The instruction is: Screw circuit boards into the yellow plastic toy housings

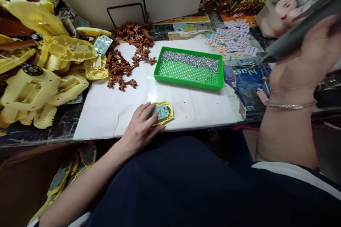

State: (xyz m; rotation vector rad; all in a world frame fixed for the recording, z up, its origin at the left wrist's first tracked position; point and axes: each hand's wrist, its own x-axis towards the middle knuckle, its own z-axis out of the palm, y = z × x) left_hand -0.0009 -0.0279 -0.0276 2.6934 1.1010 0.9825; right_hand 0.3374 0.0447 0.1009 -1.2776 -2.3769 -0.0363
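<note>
Your picture is bright in the middle, where light from above falls on the white sheet. You can see a small shiny glare spot just below the green tray. Your right hand and the gray tool are close and blurry. The edges look stretched and bent. Below the table edge it is dark.

1 green tray, 1 yellow part w/ circuit board, 2 hands.

Bare white board before green tray
</note>
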